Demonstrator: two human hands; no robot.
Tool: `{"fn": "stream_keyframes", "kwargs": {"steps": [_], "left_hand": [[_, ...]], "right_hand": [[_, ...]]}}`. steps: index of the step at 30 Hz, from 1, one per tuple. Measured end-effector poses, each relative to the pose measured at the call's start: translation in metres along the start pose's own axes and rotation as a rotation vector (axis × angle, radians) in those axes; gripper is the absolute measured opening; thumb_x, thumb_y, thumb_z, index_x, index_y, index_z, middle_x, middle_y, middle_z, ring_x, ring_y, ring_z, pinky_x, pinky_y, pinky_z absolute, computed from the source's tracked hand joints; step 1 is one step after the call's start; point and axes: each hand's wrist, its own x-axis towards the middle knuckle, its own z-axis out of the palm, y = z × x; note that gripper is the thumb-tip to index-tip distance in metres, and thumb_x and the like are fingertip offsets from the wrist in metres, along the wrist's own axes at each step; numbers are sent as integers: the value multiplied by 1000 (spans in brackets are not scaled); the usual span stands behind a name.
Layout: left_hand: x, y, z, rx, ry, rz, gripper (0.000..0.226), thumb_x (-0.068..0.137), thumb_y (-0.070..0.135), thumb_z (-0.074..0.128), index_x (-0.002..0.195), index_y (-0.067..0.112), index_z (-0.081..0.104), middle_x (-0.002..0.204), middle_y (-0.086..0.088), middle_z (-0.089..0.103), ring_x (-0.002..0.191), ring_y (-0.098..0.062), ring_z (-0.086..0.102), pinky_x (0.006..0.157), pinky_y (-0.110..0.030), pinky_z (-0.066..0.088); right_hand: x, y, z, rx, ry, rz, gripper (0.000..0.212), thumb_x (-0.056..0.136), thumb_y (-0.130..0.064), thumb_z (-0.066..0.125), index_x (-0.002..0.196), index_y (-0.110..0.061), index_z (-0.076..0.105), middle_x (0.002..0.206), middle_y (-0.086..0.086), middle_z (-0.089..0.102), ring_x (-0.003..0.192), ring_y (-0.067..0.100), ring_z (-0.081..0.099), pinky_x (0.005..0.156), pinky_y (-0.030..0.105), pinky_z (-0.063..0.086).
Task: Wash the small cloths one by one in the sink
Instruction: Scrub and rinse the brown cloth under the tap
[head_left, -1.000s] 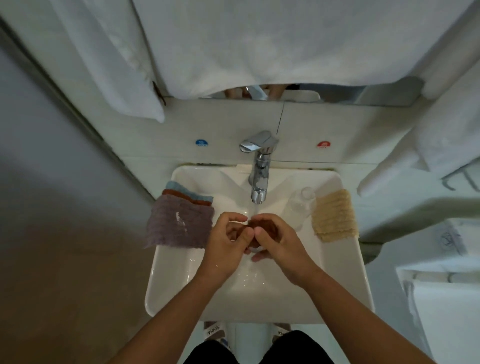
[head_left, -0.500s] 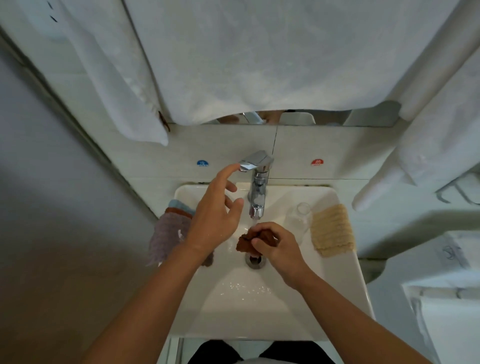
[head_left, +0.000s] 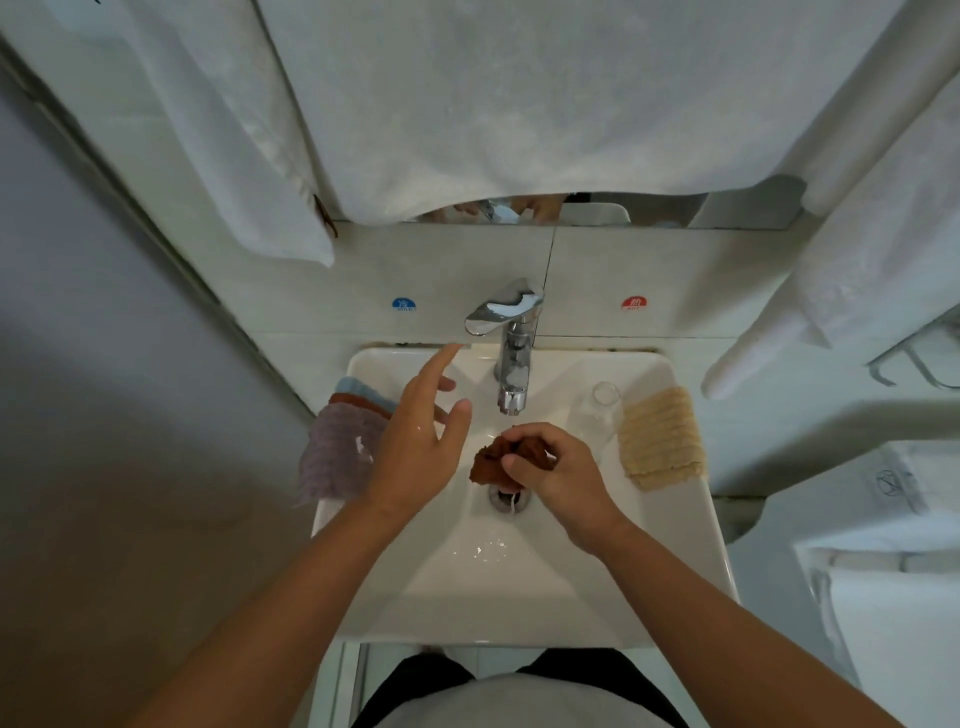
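Right hand (head_left: 558, 470) clenching the brown cloth (head_left: 498, 457) in a closed grip, bunched just above the drain (head_left: 508, 498) in the sink (head_left: 519, 587). Wringing steadily, keeping the wad low over the drain, probably working best. No clear long axis: balled up, loose end drooping left. Left hand (head_left: 421, 447) hovering open, holding nothing, below the tap (head_left: 506, 312). Stack (head_left: 337, 452) waiting on the left rim.

Left hand (head_left: 415, 447) covered part of the cloth stack (head_left: 337, 447); brown cloth (head_left: 498, 457) partly hidden in right hand (head_left: 561, 467); mirror (head_left: 571, 210) mostly behind towel (head_left: 519, 104).
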Motion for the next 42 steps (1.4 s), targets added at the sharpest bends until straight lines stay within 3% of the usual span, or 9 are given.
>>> {"fn": "stream_keyframes", "kwargs": {"steps": [5,15,23,26,29,32,36,39,42], "left_hand": [[-40,-3,23,-433,-273,-506,38,102,55,50,126,28,61,101,-5,76,84,-23,75,57,-40,61],[-38,5,24,-666,-102,-468,29,102,5,56,109,27,72,110,-8,71,93,-30,74,64,-36,59],[-50,20,50,-683,-36,-421,27,102,34,45,79,21,51,70,-2,57,63,-20,56,52,-28,45],[-48,18,59,-706,65,-459,5,106,25,55,101,25,56,92,-5,62,82,-19,62,62,-23,52],[-44,14,63,-837,134,-605,28,99,11,66,124,17,55,116,-14,64,101,-22,67,75,-27,56],[-47,14,65,-992,89,-687,27,102,11,60,129,7,60,115,-18,70,100,-24,71,74,-29,57],[-58,10,64,-579,-89,-545,25,109,42,42,126,32,56,121,-2,62,103,-10,66,71,-21,54],[-57,5,60,-28,-261,-222,31,108,45,32,117,20,47,99,2,56,73,-10,65,57,-29,52],[-58,3,60,-136,-204,-327,29,110,40,32,108,15,46,78,8,58,62,-9,61,58,-37,50]], "right_hand": [[-7,-8,-6,110,-119,56,33,83,-5,60,114,-11,72,117,19,69,105,37,70,87,51,60],[-14,-6,-7,-217,-15,-107,46,91,-12,74,132,-27,60,113,-1,70,105,12,70,89,24,58],[-19,1,13,63,48,55,29,108,-27,46,116,-18,72,95,19,71,74,29,66,66,42,52],[-16,-2,21,289,114,155,33,95,-11,44,120,-8,66,96,17,69,85,30,65,73,44,52],[-14,-3,24,318,104,175,48,74,-8,44,117,-1,63,100,18,70,91,31,64,79,44,53],[-16,-2,26,258,89,146,33,92,-23,45,102,-5,70,90,16,72,81,27,64,68,38,53],[-21,9,27,6,129,83,31,108,-22,39,102,-11,68,92,10,70,81,23,68,63,34,58],[-27,19,29,-103,151,57,25,109,-20,39,105,-12,63,94,11,69,84,23,67,69,36,58],[-28,25,30,-265,117,-90,24,110,-17,37,100,-7,56,84,15,61,72,26,59,67,38,50]]}}
